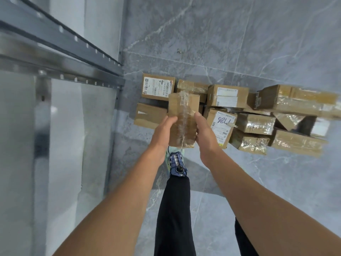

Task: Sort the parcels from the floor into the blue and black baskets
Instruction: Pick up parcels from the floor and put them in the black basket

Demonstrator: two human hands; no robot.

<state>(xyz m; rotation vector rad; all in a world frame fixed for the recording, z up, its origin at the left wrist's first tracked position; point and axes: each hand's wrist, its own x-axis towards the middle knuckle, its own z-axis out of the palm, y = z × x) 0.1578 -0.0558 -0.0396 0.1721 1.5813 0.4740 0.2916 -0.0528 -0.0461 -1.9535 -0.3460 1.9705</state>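
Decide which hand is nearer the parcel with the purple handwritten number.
Right. The right hand, gripping the taped parcel's right side, is just beside the numbered parcel; the left hand grips the opposite side, farther off.

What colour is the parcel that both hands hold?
The parcel is brown cardboard with clear tape down its middle; the head view shows it.

A grey marble-look tiled floor with pale veins fills the view. At the left stands a grey perforated metal shelving frame before a white wall.
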